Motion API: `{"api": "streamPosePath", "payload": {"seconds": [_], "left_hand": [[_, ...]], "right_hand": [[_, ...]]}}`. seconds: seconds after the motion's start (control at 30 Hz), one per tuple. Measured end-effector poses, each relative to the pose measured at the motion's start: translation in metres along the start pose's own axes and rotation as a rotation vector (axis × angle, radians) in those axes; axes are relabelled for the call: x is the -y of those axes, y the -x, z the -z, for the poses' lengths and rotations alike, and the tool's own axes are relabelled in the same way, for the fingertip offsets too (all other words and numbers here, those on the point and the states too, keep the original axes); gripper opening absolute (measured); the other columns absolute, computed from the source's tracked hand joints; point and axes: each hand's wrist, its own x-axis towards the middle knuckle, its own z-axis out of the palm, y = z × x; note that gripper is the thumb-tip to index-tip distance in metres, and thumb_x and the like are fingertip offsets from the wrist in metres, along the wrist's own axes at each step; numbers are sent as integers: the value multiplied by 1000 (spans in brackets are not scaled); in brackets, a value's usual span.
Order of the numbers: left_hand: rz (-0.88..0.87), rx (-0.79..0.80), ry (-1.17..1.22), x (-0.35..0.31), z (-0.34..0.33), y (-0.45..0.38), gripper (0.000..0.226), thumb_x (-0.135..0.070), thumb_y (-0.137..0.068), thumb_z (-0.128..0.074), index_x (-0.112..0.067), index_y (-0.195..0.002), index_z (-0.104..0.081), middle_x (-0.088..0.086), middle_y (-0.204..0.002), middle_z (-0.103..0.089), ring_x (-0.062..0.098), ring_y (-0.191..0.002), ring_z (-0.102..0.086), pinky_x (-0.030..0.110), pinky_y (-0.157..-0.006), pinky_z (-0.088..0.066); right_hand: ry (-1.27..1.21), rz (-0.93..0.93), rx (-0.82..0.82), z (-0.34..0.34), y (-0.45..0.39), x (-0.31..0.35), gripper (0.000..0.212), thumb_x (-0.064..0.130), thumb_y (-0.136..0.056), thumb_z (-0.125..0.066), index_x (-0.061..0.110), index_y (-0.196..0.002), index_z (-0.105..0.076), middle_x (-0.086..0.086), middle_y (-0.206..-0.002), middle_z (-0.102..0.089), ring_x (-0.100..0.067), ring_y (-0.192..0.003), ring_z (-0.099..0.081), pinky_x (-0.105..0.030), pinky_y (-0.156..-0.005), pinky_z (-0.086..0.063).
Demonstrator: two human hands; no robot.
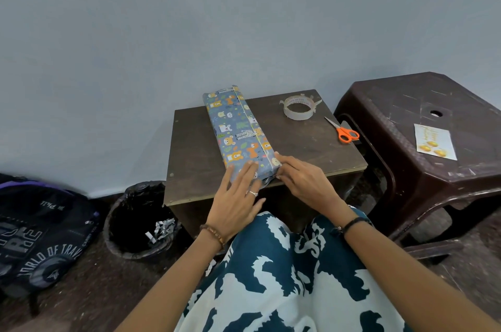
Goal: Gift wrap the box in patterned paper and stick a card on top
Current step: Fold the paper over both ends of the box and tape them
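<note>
The long, stiff, likely light box [238,131] lies wrapped on the worktop [298,142]; left hand [237,196] presses flat, right hand [301,180] pinches the thin, tearable near-end paper, best handled by its firm sides.

Your wrapped box [238,131] lies diagonally across the small table [298,147], centre frame, w/ both hands at its near end. Bare tabletop left of the box is open to you. To the right, tape roll [299,109] and scissors [343,131] stand near the far-right edge; between them and the box, free surface. Bin [135,223] sits lower left, beside the table.
</note>
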Motion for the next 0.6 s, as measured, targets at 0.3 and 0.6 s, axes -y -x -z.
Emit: {"api": "streamPosePath", "payload": {"seconds": [0.3, 0.6], "left_hand": [[-60, 33, -32, 6, -16, -31, 41, -30, -69, -77, -13, -99, -54, 10, -118, -65, 32, -112, -60, 53, -93, -46], [-21, -105, 101, 9, -18, -35, 27, -28, -88, -49, -14, -85, -72, 4, -113, -68, 24, -107, -64, 42, -93, -49]], "right_hand": [[9, 16, -17, -1, 1, -4, 23, 20, -89, -45, 9, -88, -66, -9, -116, -64, -17, -90, -67, -25, -70, -54], [-26, -13, -28, -5, 0, -8, 24, 21, -90, -45, 6, -90, -64, -6, -118, -62, -14, -92, -64, -24, -67, -54]]}}
